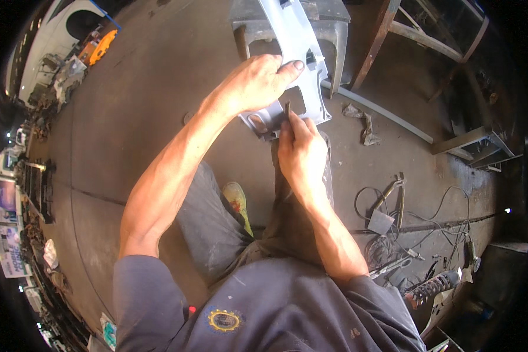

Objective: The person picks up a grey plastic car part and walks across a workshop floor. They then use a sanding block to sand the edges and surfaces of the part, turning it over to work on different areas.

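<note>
A light grey, long moulded panel (pixel 287 32) with cutouts slants over a scuffed grey stool (pixel 333 32). My left hand (pixel 267 79) grips the panel's left side, thumb lying across its face. Below it, my right hand (pixel 301 149) pinches a small, thin dark piece (pixel 287 110), perhaps a tool, at the panel's lower end beside a square opening. I cannot make out that piece clearly. The panel's lower end is above my right knee.
Metal frames (pixel 422 41) and a long bar (pixel 387 114) lie to the right. Pliers-like tools (pixel 400 196) and cables (pixel 452 217) are on the concrete floor (pixel 146 88) by my right side. A white vehicle (pixel 47 47) and scattered parts line the left edge.
</note>
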{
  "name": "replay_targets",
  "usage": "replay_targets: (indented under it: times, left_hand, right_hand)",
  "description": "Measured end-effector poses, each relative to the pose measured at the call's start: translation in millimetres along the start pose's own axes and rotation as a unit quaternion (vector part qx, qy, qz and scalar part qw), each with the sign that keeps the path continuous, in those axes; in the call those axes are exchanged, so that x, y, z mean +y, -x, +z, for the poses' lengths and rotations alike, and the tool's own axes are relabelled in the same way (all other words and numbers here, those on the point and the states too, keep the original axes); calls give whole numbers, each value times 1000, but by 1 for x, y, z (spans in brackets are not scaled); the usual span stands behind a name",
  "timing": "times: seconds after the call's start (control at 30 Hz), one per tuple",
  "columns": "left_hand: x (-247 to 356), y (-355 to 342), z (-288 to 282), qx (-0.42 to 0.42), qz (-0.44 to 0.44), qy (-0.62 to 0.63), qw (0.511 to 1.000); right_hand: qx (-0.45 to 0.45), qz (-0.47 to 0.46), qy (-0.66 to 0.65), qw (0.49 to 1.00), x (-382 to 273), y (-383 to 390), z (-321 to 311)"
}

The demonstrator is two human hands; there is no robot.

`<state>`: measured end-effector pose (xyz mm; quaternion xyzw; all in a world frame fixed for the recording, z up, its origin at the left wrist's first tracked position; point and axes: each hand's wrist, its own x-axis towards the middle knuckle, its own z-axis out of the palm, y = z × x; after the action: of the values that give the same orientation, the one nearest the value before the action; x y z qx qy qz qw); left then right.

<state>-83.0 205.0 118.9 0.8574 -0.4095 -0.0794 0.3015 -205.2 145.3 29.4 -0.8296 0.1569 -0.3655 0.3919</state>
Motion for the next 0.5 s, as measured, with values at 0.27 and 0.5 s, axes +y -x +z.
replay_targets:
  times: [0.27, 0.5]
  left_hand:
    - [13, -5, -5, -8, -26, -2, 1000]
    - [17, -5, 0, 13, -44, 6, 999]
  right_hand:
    - [-34, -53, -9, 998, 20, -5, -3]
    - [-43, 22, -11, 999, 11, -1, -10]
